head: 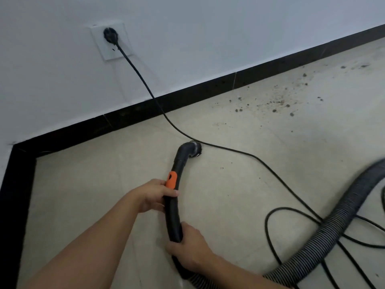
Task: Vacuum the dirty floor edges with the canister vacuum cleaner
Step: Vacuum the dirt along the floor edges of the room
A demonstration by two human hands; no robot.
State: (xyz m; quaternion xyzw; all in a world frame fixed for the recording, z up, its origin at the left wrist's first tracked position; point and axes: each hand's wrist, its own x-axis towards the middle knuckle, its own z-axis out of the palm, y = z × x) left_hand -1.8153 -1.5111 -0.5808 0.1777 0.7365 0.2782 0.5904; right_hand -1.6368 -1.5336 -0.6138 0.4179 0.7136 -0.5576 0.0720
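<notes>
A black vacuum wand with an orange slider points away from me over the beige floor. Its curved end carries a round brush nozzle resting on the tile beside the power cord. My left hand grips the wand just below the orange slider. My right hand holds the wand's lower end where the ribbed grey hose joins. Dark crumbs and dust lie scattered near the black skirting board to the upper right. The canister is out of view.
A black plug sits in a white wall socket. Its cord runs down across the floor past the nozzle and loops at the right under the hose. The skirting turns a corner at the left.
</notes>
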